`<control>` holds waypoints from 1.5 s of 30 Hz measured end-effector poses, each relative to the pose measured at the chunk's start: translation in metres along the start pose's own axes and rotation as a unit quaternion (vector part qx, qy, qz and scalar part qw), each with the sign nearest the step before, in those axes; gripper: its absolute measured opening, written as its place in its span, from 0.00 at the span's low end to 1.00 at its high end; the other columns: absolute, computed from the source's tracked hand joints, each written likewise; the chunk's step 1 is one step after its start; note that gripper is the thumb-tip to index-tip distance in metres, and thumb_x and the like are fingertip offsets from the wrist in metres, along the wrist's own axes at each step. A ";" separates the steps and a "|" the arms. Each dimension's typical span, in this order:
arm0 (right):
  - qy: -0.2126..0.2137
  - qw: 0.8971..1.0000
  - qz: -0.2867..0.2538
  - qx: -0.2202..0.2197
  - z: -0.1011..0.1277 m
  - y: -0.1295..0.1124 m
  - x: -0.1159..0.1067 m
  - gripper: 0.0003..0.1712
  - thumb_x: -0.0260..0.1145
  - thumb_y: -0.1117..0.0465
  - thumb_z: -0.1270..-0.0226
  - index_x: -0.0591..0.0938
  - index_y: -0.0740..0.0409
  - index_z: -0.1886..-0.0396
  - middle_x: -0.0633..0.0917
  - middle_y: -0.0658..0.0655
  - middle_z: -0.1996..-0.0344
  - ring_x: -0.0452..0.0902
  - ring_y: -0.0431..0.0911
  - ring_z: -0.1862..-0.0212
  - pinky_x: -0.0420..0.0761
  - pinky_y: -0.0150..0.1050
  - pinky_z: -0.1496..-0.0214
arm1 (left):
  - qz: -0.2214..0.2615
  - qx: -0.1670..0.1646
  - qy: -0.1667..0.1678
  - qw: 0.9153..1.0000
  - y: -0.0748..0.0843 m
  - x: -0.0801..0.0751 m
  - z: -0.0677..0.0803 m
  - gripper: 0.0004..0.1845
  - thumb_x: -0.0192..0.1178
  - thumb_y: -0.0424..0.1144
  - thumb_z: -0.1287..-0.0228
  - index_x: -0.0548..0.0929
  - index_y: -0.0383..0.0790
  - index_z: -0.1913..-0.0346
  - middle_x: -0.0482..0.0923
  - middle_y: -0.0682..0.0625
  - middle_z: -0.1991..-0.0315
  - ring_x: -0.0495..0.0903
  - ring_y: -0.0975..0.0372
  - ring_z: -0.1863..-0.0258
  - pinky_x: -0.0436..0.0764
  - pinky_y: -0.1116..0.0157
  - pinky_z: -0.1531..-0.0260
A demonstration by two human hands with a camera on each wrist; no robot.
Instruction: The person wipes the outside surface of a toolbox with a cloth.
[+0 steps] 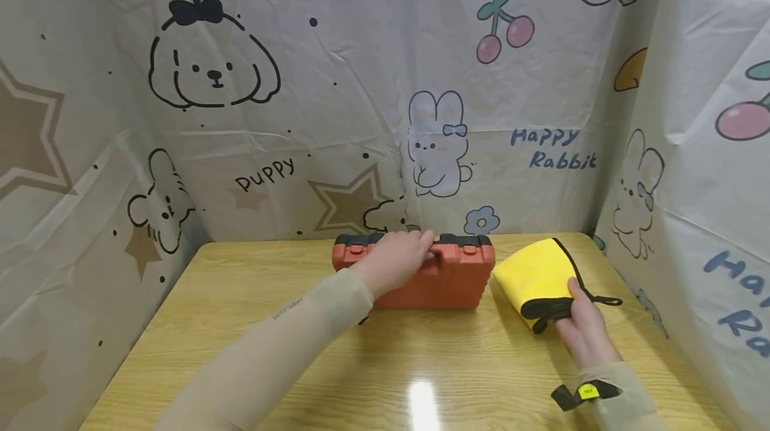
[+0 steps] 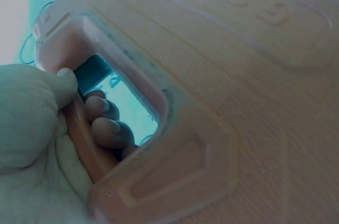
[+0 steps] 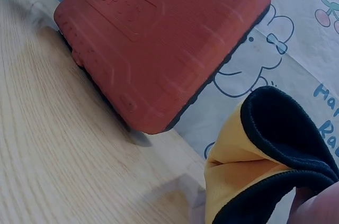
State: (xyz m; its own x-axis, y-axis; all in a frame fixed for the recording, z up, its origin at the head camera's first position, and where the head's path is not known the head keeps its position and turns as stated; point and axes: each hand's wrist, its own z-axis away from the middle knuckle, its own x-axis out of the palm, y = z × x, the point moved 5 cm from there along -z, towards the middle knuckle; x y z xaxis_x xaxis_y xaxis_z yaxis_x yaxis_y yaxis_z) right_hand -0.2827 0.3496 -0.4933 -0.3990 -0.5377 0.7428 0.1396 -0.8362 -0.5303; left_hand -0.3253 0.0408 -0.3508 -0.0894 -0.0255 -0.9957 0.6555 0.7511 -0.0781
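Bench [image 1: 252,351]: wooden; near edge cut off by the frame.
Case [image 1: 445,280]: orange, standing on edge at the bench's far side; its back is hidden.
Pouch [image 1: 535,277]: yellow with black trim, just right of the case; inside not visible.
Left hand [image 1: 394,260]: fingers [image 2: 106,128] curled through the case's handle, a closed grip at its top.
Right hand [image 1: 586,331]: pinches the pouch's black rim; fingertips hidden beneath it.

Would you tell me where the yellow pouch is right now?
In the head view, the yellow pouch lies on the table's right side, beside the orange case, its near edge pinched by the right hand.
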 end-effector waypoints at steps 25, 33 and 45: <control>0.003 1.000 -0.023 0.000 0.000 -0.001 -0.003 0.39 0.50 0.45 0.19 0.43 0.29 0.17 0.48 0.28 0.20 0.44 0.24 0.21 0.50 0.24 0.20 | 0.007 0.056 -0.024 0.998 0.055 0.056 0.063 0.11 0.55 0.47 0.22 0.69 0.44 0.60 0.72 0.56 0.74 0.70 0.68 0.79 0.71 0.70 0.81; 0.014 1.000 -0.023 0.001 0.000 -0.001 -0.003 0.39 0.52 0.45 0.20 0.46 0.29 0.17 0.52 0.28 0.22 0.47 0.25 0.22 0.52 0.24 0.20 | 0.004 0.048 -0.033 0.998 0.063 0.087 0.065 0.06 0.60 0.39 0.24 0.73 0.46 0.57 0.76 0.55 0.72 0.75 0.68 0.77 0.75 0.68 0.80; 0.017 1.000 -0.018 0.004 -0.002 0.001 -0.004 0.41 0.53 0.45 0.20 0.44 0.29 0.17 0.51 0.27 0.22 0.46 0.24 0.22 0.52 0.22 0.21 | 0.017 0.040 -0.030 0.999 0.074 0.115 0.072 0.10 0.58 0.45 0.22 0.70 0.46 0.61 0.74 0.55 0.72 0.78 0.66 0.75 0.74 0.66 0.80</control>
State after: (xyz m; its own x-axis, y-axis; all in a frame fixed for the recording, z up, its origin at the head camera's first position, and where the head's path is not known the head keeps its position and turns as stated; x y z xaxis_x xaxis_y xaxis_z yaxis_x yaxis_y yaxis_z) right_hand -0.2824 0.3512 -0.4980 -0.4352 -0.5024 0.7471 0.1309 -0.8563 -0.4996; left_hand -0.2327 0.0458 -0.4749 -0.0214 -0.0422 -0.9989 0.7162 0.6965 -0.0448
